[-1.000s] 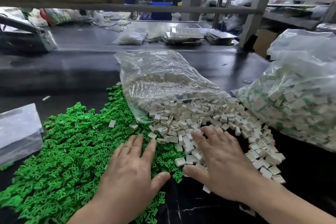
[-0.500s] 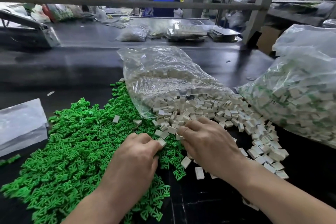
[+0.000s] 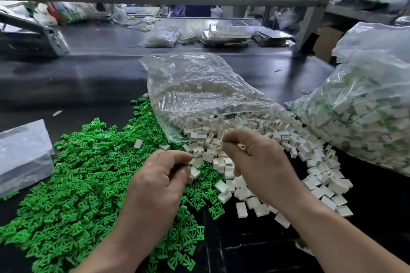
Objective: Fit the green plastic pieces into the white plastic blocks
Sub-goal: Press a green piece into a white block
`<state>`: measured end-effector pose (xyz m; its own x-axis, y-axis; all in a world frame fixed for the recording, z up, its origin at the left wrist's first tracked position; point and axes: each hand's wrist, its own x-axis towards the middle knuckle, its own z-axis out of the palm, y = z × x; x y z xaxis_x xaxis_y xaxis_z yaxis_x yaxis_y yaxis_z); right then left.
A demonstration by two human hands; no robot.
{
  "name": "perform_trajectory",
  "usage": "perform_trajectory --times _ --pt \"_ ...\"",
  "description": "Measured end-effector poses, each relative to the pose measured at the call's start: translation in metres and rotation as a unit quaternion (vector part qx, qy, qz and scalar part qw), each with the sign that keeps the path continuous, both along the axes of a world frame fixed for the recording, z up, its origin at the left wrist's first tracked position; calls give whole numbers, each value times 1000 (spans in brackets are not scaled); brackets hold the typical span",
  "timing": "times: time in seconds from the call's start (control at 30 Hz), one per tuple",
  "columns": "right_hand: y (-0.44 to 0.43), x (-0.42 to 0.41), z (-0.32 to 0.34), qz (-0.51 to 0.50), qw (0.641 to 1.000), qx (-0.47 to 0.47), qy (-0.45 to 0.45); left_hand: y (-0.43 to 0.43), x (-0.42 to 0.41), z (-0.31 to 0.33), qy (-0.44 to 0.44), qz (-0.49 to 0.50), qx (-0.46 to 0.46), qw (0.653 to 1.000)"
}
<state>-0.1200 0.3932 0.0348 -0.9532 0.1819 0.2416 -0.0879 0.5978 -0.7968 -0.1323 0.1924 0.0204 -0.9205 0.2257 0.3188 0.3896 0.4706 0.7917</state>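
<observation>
I'm picking up parts: my left hand [image 3: 159,182], at the edge of the green pieces [image 3: 77,184], pinches one white block [image 3: 195,172], while my right hand [image 3: 255,162] is curled tight above the loose white blocks [image 3: 277,137] on the bench [image 3: 88,77], and I cannot tell what it holds. Next, I judge, a green piece must be lined up with the block's slot. The open clear bag [image 3: 199,86] spills white blocks; the full bag [image 3: 359,117] on the right holds blocks showing green.
</observation>
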Motion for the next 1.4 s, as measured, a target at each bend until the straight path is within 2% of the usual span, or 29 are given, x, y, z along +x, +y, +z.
perform_trajectory --times 0.07,0.1,0.23,0.3,0.33,0.4,0.6,0.83,1.0,1.13,1.4 --pt "-1 5 0 25 990 -134 -35 1 1 3 -102 -29 125 987" --pt "-2 6 0 41 974 -214 -61 1 1 4 -138 -41 180 973" --pt "-2 8 0 104 861 -479 -136 3 -2 5 -188 -59 289 937" --pt "-1 10 2 136 809 -547 -166 4 -2 5 -203 -74 311 926" --pt "-1 11 3 151 796 -559 -174 5 -2 5 -210 -81 319 921" --pt "-2 13 6 170 794 -556 -177 6 -2 4 -216 -83 330 915" --pt "-9 17 7 188 824 -494 -202 7 0 3 -233 -75 360 900" --pt "-12 18 5 219 809 -509 -196 4 1 4 -231 -83 382 891" --pt "-11 16 5 220 812 -505 -192 2 3 4 -203 -93 362 905" --pt "-11 15 4 216 798 -535 -176 2 4 2 -183 -88 343 917" --pt "-12 17 4 215 816 -507 -177 7 11 7 -129 -76 289 946"
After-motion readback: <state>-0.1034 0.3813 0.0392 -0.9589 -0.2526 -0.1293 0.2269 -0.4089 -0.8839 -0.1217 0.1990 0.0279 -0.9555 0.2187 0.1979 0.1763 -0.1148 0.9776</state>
